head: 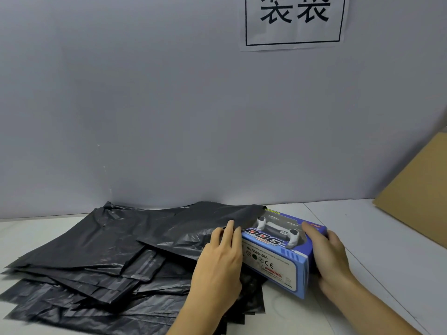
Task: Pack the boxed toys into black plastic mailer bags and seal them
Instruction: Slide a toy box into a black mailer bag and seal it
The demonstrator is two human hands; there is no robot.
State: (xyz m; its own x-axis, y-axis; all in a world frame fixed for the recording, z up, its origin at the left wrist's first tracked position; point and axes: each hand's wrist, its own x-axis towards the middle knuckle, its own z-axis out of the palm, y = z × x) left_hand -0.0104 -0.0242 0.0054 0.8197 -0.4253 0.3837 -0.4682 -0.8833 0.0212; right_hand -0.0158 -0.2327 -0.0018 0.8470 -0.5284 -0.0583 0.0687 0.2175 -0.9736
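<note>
The blue toy box [278, 252] lies low in the view at about five o'clock from the centre, its far-left end tucked under the raised mouth of the top black mailer bag [193, 228], the rest still outside on the white surface [362, 238]. Its top face shows a white and black toy and the red letters "DOG" (the near side carries a model number, a CE mark and a red warning line). The right hand [331, 257] holds the box at its three o'clock end, its grip curled round that end with fingers over the top edge. The left hand [222, 259] sits at the box's nine o'clock side, touching it, fingers fairly straight and laid on the bag's edge; whether its grip pinches the plastic underneath I cannot tell. The bag rests on a loose, fanned stack of black bags [84, 281] spreading toward eight o'clock. At three o'clock of the view a brown cardboard sheet [420, 197] leans near the grey wall [169, 105]. At one o'clock a white paper sign [294, 22] with black characters hangs on that wall.
</note>
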